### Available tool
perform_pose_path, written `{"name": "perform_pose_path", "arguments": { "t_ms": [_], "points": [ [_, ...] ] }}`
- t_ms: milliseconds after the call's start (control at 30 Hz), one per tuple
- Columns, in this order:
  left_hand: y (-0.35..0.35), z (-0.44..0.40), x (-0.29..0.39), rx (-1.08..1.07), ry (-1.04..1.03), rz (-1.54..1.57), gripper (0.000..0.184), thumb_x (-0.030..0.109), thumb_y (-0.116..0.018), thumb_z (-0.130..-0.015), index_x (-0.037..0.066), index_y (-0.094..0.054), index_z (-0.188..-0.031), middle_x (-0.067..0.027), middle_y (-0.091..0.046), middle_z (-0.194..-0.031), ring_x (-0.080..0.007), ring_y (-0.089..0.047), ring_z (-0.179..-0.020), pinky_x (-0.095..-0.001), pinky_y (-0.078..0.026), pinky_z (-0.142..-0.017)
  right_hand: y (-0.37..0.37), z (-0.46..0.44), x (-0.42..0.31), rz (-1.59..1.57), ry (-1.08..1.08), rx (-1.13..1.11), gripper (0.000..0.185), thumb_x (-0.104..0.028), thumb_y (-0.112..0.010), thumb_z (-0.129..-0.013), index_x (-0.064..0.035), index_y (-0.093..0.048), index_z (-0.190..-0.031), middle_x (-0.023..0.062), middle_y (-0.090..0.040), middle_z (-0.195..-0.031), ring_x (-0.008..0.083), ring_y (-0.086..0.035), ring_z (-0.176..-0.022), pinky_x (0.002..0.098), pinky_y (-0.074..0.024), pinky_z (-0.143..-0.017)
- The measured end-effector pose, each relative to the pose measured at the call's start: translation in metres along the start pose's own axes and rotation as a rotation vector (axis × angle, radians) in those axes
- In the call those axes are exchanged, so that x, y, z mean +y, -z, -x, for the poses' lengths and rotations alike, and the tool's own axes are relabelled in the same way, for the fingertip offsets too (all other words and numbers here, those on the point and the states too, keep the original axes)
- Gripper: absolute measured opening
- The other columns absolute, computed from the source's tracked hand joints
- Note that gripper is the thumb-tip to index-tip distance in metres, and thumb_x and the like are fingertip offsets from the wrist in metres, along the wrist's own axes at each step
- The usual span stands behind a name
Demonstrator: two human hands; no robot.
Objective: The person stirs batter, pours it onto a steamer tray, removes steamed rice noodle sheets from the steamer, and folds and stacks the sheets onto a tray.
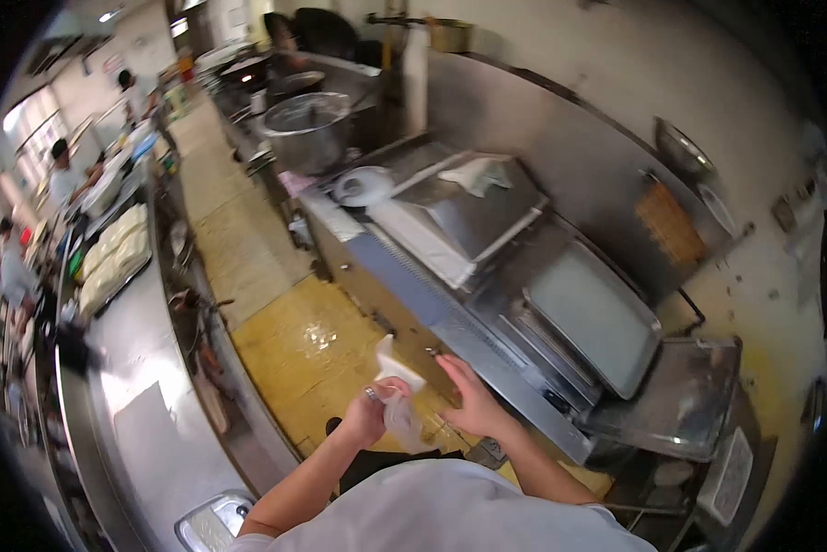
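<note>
- Between the long counter (156,405) on the left and the steel counter (473,345) on the right, above the yellow floor (289,340), grips a crumpled, partly translucent white wrap (404,421) in the left hand (365,419), with fingers closed on it and a ring on one of them.
- Holds the right hand (476,405) open and empty just right of the wrap, with fingers spread and apart from it.
- Wears a white top (432,506), visible at the near edge.
- On the left, near, lies beside the arm as a shallow metal tray (211,529); farther along, shows as pale, covered mounds (119,248) in a dark tray.
- On the right, far, stands as a big metal pot (307,138) lined with clear plastic, then nearer as a round white plate (364,187) and a slanted metal box (482,216) with a white cloth (478,175) on top.
- Nearer on the right, rests tilted as a wide, pale-surfaced tray (597,313), next to a shinier tray (671,396).
- Against the right wall, hangs as a metal bowl (682,147) and a brown woven panel (669,221).
- Far left, appears as several people (68,179) beyond the long counter, blurred.
</note>
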State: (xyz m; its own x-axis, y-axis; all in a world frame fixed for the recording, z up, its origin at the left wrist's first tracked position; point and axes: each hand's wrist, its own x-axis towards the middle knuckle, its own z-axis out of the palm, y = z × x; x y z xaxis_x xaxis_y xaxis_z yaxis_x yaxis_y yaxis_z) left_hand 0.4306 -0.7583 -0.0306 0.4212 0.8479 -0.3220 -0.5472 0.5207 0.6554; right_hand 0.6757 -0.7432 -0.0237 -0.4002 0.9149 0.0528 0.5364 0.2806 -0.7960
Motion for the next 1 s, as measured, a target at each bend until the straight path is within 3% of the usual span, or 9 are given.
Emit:
{"name": "perform_pose_path", "arguments": {
  "t_ms": [100,167,200,267,367,433,733,867,1000],
  "points": [
    [-0.083,-0.019,0.006,-0.340,0.124,-0.275,0.024,0.028,-0.066,-0.091,0.006,-0.064,-0.100,0.0002,-0.061,-0.093,-0.0119,-0.059,-0.090,-0.0279,-0.048,-0.080,0.026,0.021,0.020,0.286,0.183,0.137,0.085,-0.013,-0.082,-0.075,-0.0121,-0.045,-0.151,0.0183,-0.046,-0.152,0.0318,-0.054,-0.132,0.0391,-0.0507,-0.099],
    [-0.129,-0.029,0.022,-0.470,-0.130,-0.654,0.018,0.016,-0.073,-0.086,0.007,-0.064,-0.099,0.0012,-0.062,-0.094,-0.0108,-0.059,-0.090,-0.0275,-0.048,-0.080,0.030,0.035,0.063,0.347,0.161,0.202,0.075,-0.016,-0.083,-0.074,-0.0128,-0.055,-0.143,0.0189,-0.056,-0.143,0.0333,-0.059,-0.127,0.0395,-0.0517,-0.096],
    [-0.152,-0.035,0.031,-0.537,-0.267,-0.833,0.019,0.010,-0.077,-0.083,0.007,-0.065,-0.099,0.0017,-0.063,-0.094,-0.0103,-0.060,-0.091,-0.0273,-0.048,-0.080,0.045,0.046,0.069,0.253,-0.087,0.159,0.061,-0.017,-0.083,-0.075,-0.0110,-0.061,-0.132,0.0195,-0.061,-0.134,0.0340,-0.062,-0.121,0.0407,-0.0526,-0.095],
    [-0.179,-0.055,0.049,-0.417,-0.368,-0.937,0.027,-0.001,-0.082,-0.077,0.007,-0.066,-0.098,0.0021,-0.064,-0.095,-0.0099,-0.061,-0.091,-0.0290,-0.051,-0.081,0.094,0.070,0.083,0.036,-0.568,0.070,0.035,-0.019,-0.082,-0.077,-0.0074,-0.072,-0.108,0.0206,-0.071,-0.115,0.0354,-0.068,-0.109,0.0431,-0.0543,-0.092],
    [-0.215,-0.098,0.073,-0.152,-0.733,-1.187,0.033,-0.003,-0.082,-0.075,0.007,-0.068,-0.103,0.0001,-0.067,-0.099,-0.0116,-0.062,-0.093,-0.0287,-0.051,-0.082,0.161,0.116,0.105,0.185,-0.629,0.464,0.029,-0.022,-0.083,-0.078,-0.0046,-0.069,-0.098,0.0169,-0.073,-0.091,0.0314,-0.070,-0.085,0.0434,-0.0547,-0.078],
    [-0.225,-0.137,0.090,-0.009,-0.709,-1.182,0.041,-0.003,-0.081,-0.080,0.004,-0.063,-0.116,-0.0017,-0.066,-0.097,-0.0112,-0.063,-0.090,-0.0264,-0.053,-0.078,0.211,0.137,0.098,0.142,-0.637,0.663,0.029,-0.022,-0.083,-0.080,-0.0022,-0.067,-0.093,0.0147,-0.070,-0.084,0.0264,-0.066,-0.077,0.0403,-0.0530,-0.073],
    [-0.280,-0.306,0.139,-0.332,-0.590,-0.279,0.045,-0.013,-0.065,-0.085,0.003,-0.055,-0.126,-0.0049,-0.067,-0.108,-0.0148,-0.066,-0.096,-0.0273,-0.055,-0.086,0.332,0.138,0.049,0.123,-0.434,1.242,0.012,0.001,-0.076,-0.084,-0.0008,-0.064,-0.086,0.0000,-0.060,-0.071,0.0061,-0.052,-0.065,0.0252,-0.0452,-0.060],
    [-0.253,-0.395,0.095,-0.332,-0.326,-0.507,0.031,-0.016,-0.060,-0.084,0.003,-0.066,-0.108,-0.0051,-0.070,-0.103,-0.0160,-0.067,-0.093,-0.0335,-0.056,-0.085,0.325,0.137,0.135,0.453,-0.617,1.181,0.012,0.007,-0.067,-0.082,-0.0006,-0.069,-0.091,0.0164,-0.069,-0.091,0.0303,-0.067,-0.079,0.0384,-0.0538,-0.073],
    [-0.225,-0.439,0.006,-0.470,-0.164,-1.001,0.019,0.002,-0.081,-0.080,0.000,-0.074,-0.098,-0.0058,-0.075,-0.097,-0.0141,-0.068,-0.087,-0.0308,-0.055,-0.080,0.273,0.133,0.233,0.507,-0.968,0.962,0.036,-0.001,-0.061,-0.080,-0.0011,-0.070,-0.115,0.0245,-0.070,-0.114,0.0426,-0.066,-0.108,0.0459,-0.0516,-0.099]
  ]
}}
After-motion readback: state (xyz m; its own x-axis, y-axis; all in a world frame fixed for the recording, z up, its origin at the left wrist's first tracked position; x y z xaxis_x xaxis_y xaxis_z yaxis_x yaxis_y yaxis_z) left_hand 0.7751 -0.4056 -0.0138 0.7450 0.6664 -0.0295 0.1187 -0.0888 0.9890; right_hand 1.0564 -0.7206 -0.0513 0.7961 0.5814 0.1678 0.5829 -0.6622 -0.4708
